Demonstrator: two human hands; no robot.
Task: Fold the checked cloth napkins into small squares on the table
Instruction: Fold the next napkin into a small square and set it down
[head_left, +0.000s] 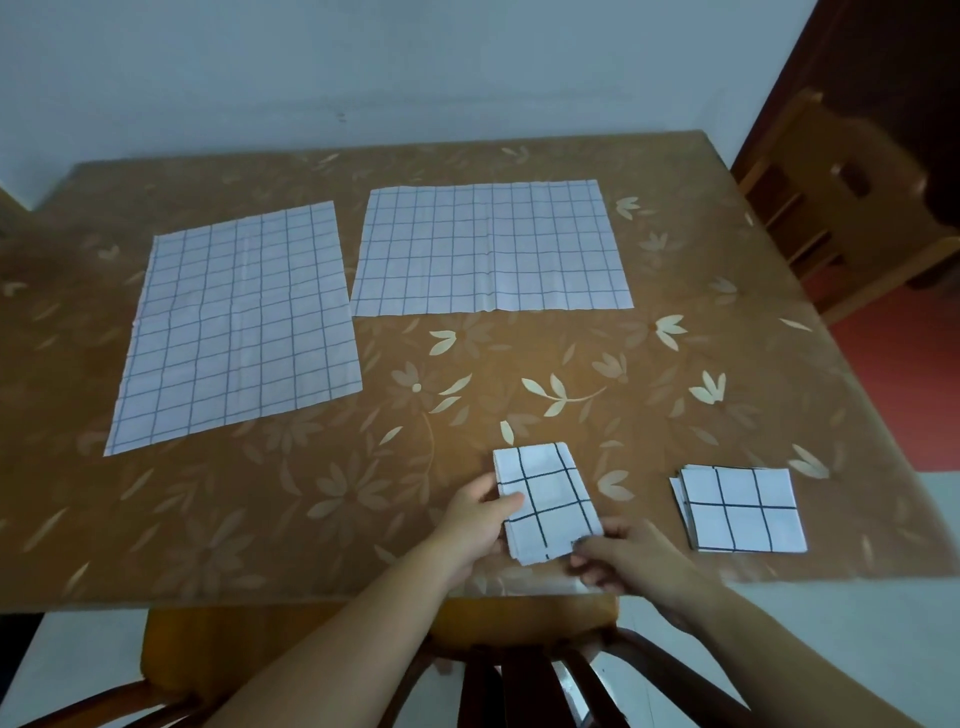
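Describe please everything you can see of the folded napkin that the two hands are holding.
The folded napkin is white cloth with a dark checked grid, folded into a small thick rectangle; layered edges show at its near end. It lies near the front edge of the table, slightly turned, left of the finished folded stack and apart from it. The left hand holds its left edge, thumb on top. The right hand pinches its near right corner with its fingers.
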